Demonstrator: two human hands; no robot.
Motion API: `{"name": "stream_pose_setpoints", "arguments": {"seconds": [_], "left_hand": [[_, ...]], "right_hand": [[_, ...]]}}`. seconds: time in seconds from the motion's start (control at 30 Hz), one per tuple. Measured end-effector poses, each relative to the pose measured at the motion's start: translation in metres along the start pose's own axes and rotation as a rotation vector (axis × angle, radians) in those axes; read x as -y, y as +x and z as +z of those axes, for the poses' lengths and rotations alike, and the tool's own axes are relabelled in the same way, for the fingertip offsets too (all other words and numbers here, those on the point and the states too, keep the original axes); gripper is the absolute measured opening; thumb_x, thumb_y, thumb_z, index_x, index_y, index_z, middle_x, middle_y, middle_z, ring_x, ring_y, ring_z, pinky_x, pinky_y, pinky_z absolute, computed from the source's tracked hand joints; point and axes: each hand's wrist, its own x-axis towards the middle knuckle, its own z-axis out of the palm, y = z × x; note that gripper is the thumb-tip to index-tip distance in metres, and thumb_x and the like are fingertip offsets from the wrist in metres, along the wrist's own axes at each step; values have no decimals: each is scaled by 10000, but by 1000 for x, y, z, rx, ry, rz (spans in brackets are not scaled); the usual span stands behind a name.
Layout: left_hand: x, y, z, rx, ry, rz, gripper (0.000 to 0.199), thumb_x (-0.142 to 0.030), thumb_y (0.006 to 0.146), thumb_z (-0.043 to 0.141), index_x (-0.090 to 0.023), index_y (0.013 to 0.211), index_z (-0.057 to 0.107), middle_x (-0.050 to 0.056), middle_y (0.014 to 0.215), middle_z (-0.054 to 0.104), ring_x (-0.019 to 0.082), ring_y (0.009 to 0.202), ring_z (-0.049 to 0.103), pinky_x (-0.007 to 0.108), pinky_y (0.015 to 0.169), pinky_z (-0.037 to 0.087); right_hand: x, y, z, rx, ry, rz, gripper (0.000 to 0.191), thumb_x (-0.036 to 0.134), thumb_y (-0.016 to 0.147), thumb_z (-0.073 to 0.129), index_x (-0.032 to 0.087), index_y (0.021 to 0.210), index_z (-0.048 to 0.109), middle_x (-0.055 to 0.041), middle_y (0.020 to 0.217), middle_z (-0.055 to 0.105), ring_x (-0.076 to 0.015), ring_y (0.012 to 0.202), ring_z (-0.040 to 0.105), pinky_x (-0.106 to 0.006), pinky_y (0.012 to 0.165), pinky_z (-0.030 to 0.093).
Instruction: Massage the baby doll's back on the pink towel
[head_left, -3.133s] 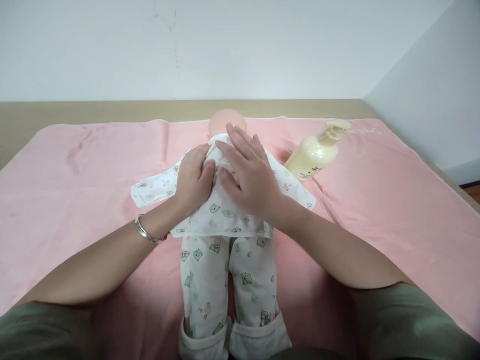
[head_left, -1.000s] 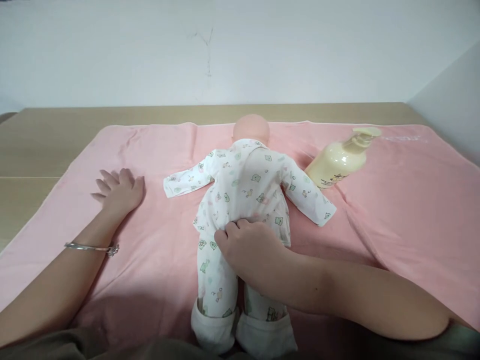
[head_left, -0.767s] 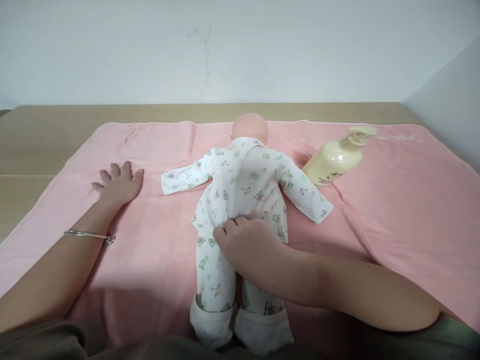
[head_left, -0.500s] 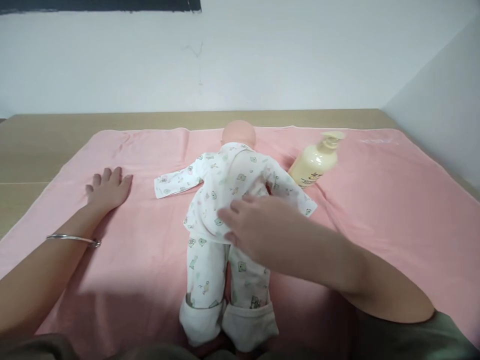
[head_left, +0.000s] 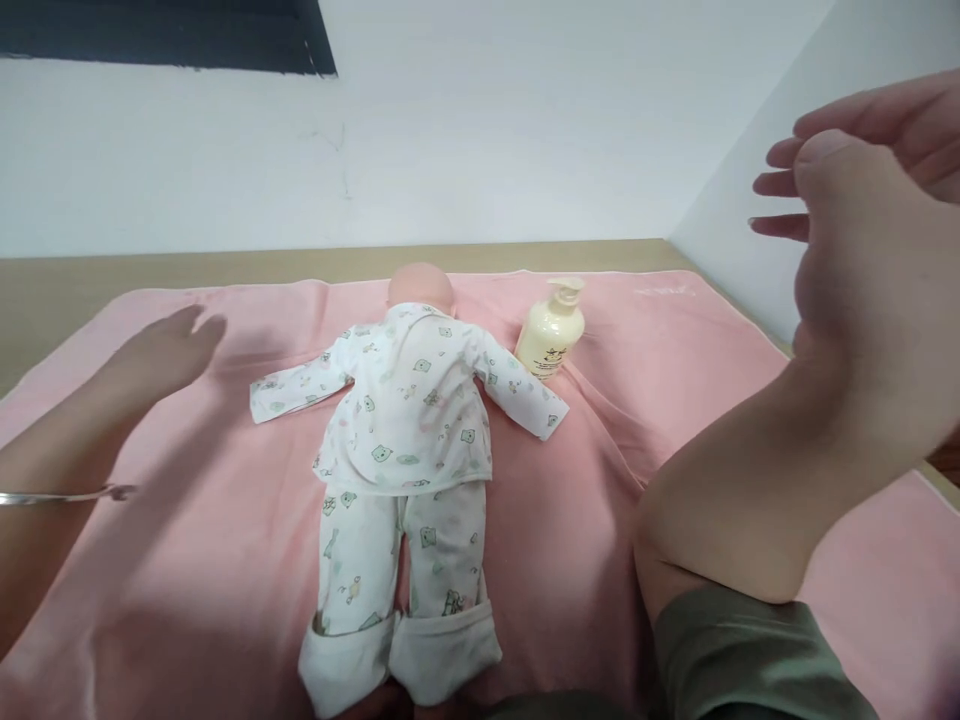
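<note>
A baby doll [head_left: 409, 400] in a white printed top and trousers with turned-up cuffs lies face down, its arms spread and its head pointing away from me. My left hand [head_left: 169, 350], slightly blurred, is over the pink cloth left of the doll's sleeve, fingers loosely stretched and holding nothing. Raised high at the right is my right hand [head_left: 874, 210], its fingers apart and curved, with nothing visible in it. Close by the doll's right-side sleeve, a cream pump bottle [head_left: 551, 330] stands tilted on the cloth.
The pink cloth [head_left: 247, 560] covers most of the wooden table [head_left: 187, 268]. A white wall [head_left: 510, 130] rises behind, with another wall meeting it at the right. A dark panel [head_left: 165, 35] is at the upper left.
My right hand has gone from over the doll's back up to the far right. My left hand has lifted from the cloth. The view has shifted right; the doll lies as before.
</note>
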Motion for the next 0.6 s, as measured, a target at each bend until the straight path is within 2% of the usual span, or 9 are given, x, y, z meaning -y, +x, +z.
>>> {"name": "stream_pose_setpoints", "arguments": {"seconds": [0.03, 0.1, 0.17, 0.2, 0.27, 0.37, 0.43, 0.53, 0.6], "left_hand": [[-36, -1, 7, -34, 18, -151, 562, -747, 852, 613, -214, 1004, 709, 34, 1305, 744, 502, 1548, 362, 771, 1226, 190], [-112, -9, 26, 59, -126, -185, 577, -702, 909, 605, -274, 1286, 694, 9, 1534, 617, 436, 1539, 419, 699, 1288, 239], [-181, -17, 49, 220, -469, -69, 591, -658, 987, 527, -289, 1438, 624, 36, 1571, 586, 352, 1526, 456, 598, 1325, 267], [-210, -20, 62, 311, -691, -76, 606, -636, 988, 539, -245, 1444, 620, 84, 1534, 615, 341, 1501, 493, 560, 1320, 301], [-253, -20, 88, 463, -1070, -254, 670, -642, 994, 508, -156, 1445, 604, 183, 1492, 624, 371, 1495, 503, 543, 1292, 354], [-294, -13, 120, 630, -1489, -516, 646, -584, 1036, 434, -182, 1537, 503, 200, 1556, 551, 348, 1558, 431, 498, 1265, 396], [-311, -7, 134, 566, -1693, -572, 580, -518, 1073, 368, -197, 1544, 478, 168, 1521, 591, 296, 1528, 483, 438, 1240, 439], [-327, -3, 147, 532, -1870, -644, 543, -444, 1106, 279, -131, 1481, 516, 169, 1344, 699, 266, 1394, 620, 392, 1191, 497], [-329, -2, 153, 558, -1929, -696, 532, -424, 1110, 270, -101, 1430, 547, 166, 1231, 737, 268, 1312, 677, 391, 1165, 525]], "right_hand": [[-4, 4, 6, -33, 37, 43, 367, 281, 889, 536, 145, 1101, 803, -33, 1007, 794, -227, 916, 750, -359, 670, 471], [-3, 9, 20, -61, 82, 103, 319, 236, 859, 569, 118, 1006, 826, -49, 953, 801, -215, 897, 756, -344, 710, 498], [6, 10, 36, -17, 91, 113, 307, 225, 885, 590, 126, 1075, 810, -84, 1044, 805, -214, 997, 758, -347, 829, 552], [11, 8, 45, 26, 95, 104, 301, 237, 906, 606, 141, 1121, 793, -97, 1107, 799, -222, 1069, 749, -366, 902, 570], [21, 3, 63, 133, 75, 73, 319, 292, 962, 610, 186, 1235, 739, -102, 1297, 751, -246, 1269, 683, -426, 1075, 545], [28, -7, 90, 308, -44, 17, 408, 419, 1038, 529, 221, 1372, 652, -97, 1515, 625, -300, 1498, 503, -540, 1262, 388], [30, -14, 107, 462, -164, -5, 490, 500, 1080, 399, 214, 1405, 629, -122, 1543, 595, -342, 1536, 443, -637, 1292, 282], [34, -24, 126, 699, -354, -3, 609, 518, 1106, 233, 178, 1252, 717, -161, 1340, 718, -367, 1412, 561, -684, 1276, 226], [38, -28, 134, 783, -464, 34, 667, 528, 1105, 199, 168, 1119, 760, -166, 1168, 770, -360, 1259, 657, -632, 1228, 317]]}}
